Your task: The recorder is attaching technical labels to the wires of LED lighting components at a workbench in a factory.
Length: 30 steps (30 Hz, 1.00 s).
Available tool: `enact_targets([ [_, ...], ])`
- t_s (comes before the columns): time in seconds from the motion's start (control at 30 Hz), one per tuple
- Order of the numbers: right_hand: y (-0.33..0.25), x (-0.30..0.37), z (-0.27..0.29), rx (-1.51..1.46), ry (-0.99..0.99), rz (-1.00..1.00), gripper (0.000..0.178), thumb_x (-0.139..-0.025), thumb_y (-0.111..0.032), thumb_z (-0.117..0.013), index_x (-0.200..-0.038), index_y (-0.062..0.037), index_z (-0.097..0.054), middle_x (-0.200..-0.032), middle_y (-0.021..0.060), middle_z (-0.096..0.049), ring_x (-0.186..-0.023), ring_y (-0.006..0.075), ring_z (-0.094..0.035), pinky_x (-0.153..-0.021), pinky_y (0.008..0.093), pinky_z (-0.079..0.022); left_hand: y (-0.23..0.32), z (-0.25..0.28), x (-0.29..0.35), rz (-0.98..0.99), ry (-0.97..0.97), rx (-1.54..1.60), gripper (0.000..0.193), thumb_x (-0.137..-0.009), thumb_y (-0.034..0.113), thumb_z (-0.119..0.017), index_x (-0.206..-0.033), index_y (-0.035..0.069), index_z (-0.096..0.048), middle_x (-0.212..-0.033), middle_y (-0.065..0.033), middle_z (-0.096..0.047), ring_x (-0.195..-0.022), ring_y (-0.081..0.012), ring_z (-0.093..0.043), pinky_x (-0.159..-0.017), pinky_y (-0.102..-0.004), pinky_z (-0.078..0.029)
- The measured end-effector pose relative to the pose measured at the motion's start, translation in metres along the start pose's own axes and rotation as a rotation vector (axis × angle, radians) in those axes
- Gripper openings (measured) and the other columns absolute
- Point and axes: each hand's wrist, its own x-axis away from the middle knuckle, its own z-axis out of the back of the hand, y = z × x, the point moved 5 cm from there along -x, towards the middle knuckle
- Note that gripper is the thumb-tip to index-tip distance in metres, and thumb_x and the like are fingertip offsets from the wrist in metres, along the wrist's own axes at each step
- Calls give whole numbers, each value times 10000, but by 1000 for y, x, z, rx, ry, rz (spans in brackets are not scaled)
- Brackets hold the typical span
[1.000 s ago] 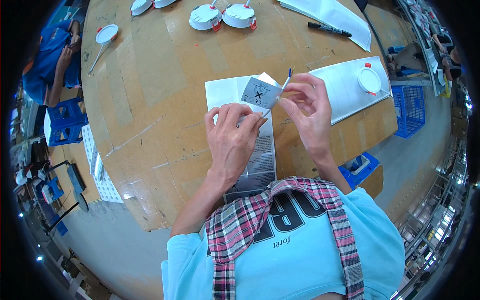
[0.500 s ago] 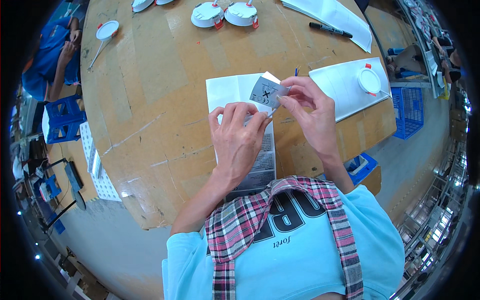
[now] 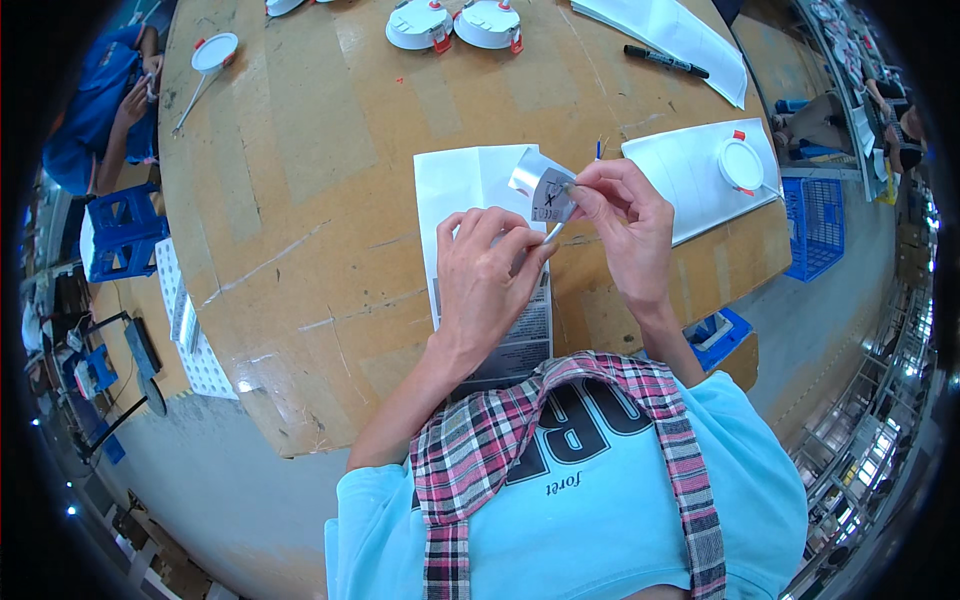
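A silver-grey printed label [image 3: 551, 194] stands curled between my hands. My right hand [image 3: 632, 222] pinches its right edge between thumb and fingertips. My left hand [image 3: 484, 278] is closed with the thumb against the fingers, gripping a white cable [image 3: 555, 231] whose short stretch shows beside the thumb. Thin blue and brown wire ends [image 3: 599, 148] stick out beyond my right hand. Under both hands lies a sheet of paper [image 3: 455, 183], white at its far part and grey with print nearer my body. Whatever else sits beneath my left palm is hidden.
Round white downlights [image 3: 420, 25] with red clips stand at the far edge of the brown table [image 3: 300, 200]. Another downlight [image 3: 740, 163] lies on white sheets [image 3: 660, 165] to the right. A black marker [image 3: 665, 61] rests farther back. A co-worker in blue [image 3: 100, 110] is at far left.
The label has tipped and curled more, its left end lifting, as my right fingers shift along its edge. My left hand has moved slightly right and its fingers have turned.
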Motion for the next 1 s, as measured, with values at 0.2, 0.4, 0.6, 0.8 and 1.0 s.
enact_targets([
  [0.2,-5,-2,2,131,3,64,88,-846,-42,-667,-909,0,-623,-797,44,-648,-732,106,-636,-678,245,-511,-6,-9,1,65,-78,53,153,-730,147,-763,-815,53,-678,-843,-58,-615,-873,-242,-567,-855,-373,-385],
  [0.4,-6,-7,2,161,-82,56,94,-829,-35,-677,-908,-8,-633,-783,48,-651,-731,111,-638,-674,247,-511,-14,-9,2,111,-125,180,226,-742,188,-760,-916,60,-692,-943,-96,-645,-918,-283,-579,-887,-381,-407],
  [0.6,-11,-4,2,134,-95,182,99,-829,-20,-671,-914,3,-625,-818,65,-649,-753,128,-641,-704,260,-524,-40,-6,6,450,-178,712,294,-885,198,-600,-1092,-10,-612,-1026,-98,-642,-942,-183,-591,-860,-312,-452],
  [0.8,-10,-1,2,149,-109,271,104,-828,-1,-665,-922,1,-622,-836,69,-643,-771,140,-640,-717,270,-526,-58,-1,-19,497,-40,901,361,-945,256,-522,-1190,-6,-563,-1131,-111,-591,-1009,-141,-566,-906,-298,-443],
  [1.0,-11,-5,1,160,-121,264,139,-797,-4,-698,-914,0,-623,-817,70,-649,-752,137,-638,-697,269,-519,-47,-16,-38,461,-194,1013,287,-902,176,-606,-1131,3,-595,-1042,-80,-639,-958,-113,-592,-861,-276,-470],
])
